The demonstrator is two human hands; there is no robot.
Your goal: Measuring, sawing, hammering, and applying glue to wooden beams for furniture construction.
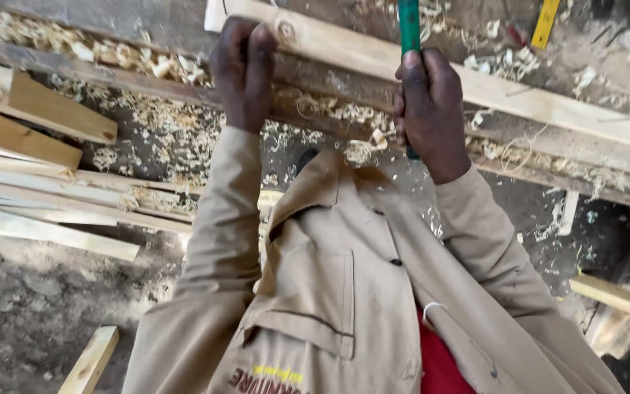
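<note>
The left hand [243, 69] presses the pale plank [475, 84] to keep it from sliding; the right hand [429, 109] grips a green tool [409, 25].

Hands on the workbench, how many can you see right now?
2. The left hand presses on the pale wooden plank at the top centre; the right hand, just to its right, grips a green tool handle. No other person's hands show.
</note>
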